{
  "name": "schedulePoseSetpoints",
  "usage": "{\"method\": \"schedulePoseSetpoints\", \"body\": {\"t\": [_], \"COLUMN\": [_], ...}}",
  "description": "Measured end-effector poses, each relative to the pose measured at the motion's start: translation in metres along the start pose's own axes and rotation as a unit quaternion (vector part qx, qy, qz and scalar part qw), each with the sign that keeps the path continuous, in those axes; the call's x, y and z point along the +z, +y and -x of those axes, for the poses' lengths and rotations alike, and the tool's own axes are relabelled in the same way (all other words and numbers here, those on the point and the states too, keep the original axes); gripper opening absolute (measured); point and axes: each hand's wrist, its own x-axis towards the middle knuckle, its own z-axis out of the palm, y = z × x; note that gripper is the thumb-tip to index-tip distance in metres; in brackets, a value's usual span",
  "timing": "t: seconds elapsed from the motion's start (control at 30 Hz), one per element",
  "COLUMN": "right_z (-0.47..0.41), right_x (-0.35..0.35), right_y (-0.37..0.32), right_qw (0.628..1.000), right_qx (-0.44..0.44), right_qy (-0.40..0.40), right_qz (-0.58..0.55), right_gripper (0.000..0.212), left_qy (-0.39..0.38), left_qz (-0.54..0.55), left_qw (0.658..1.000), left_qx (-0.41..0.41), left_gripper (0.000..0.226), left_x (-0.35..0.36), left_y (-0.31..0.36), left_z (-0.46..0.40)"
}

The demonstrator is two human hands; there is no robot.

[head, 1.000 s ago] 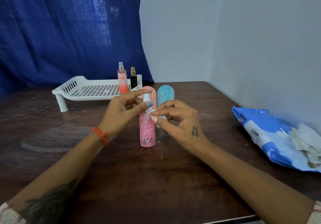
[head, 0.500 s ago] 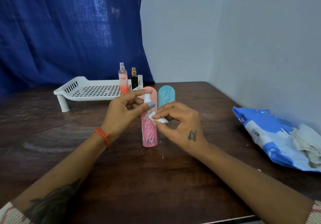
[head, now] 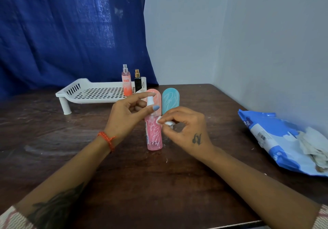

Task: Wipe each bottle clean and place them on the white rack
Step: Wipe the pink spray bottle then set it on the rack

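A pink spray bottle (head: 154, 134) with white scribbles stands upright on the dark wooden table. My left hand (head: 126, 117) pinches its white spray top between thumb and fingers. My right hand (head: 184, 127) pinches a small white wipe (head: 164, 121) against the bottle's upper right side. Behind it stand a pink cap (head: 156, 95) and a teal bottle (head: 170, 100). On the right end of the white rack (head: 94, 92) stand an orange-pink perfume bottle (head: 126, 82) and a small black bottle (head: 137, 81).
A blue wipes packet (head: 269, 136) with crumpled used wipes (head: 314, 145) on it lies at the table's right side by the wall. A blue curtain hangs behind the rack. Small white crumbs dot the table near the bottle.
My right hand with the wipe has shifted slightly down the pink bottle's side. My left hand keeps its hold on the spray top.
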Motion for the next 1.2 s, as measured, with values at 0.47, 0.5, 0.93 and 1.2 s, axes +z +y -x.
{"method": "schedulePoseSetpoints", "body": {"t": [0.47, 0.5, 0.93, 1.2], "right_z": [0.0002, -0.0002, -0.0008, -0.0007], "right_x": [-0.0012, -0.0009, -0.0003, -0.0019], "right_y": [-0.0009, -0.0010, -0.0009, -0.0027], "right_qw": [1.000, 1.000, 0.999, 0.998], "right_qx": [-0.020, -0.018, -0.019, -0.050], "right_qy": [-0.006, 0.001, 0.017, -0.002], "right_qz": [0.013, 0.017, 0.046, 0.036], "right_gripper": [0.012, 0.012, 0.010, 0.014], "left_qy": [0.011, 0.010, -0.021, -0.010], "left_qz": [0.000, -0.001, 0.016, 0.011], "left_qw": [1.000, 1.000, 1.000, 1.000], "left_qx": [0.001, 0.001, -0.004, -0.005], "left_gripper": [0.044, 0.043, 0.039, 0.035], "left_x": [-0.0008, -0.0007, -0.0008, 0.0000], "left_y": [-0.0007, -0.0003, -0.0006, 0.0002], "left_z": [-0.0005, -0.0004, 0.0009, -0.0003]}}
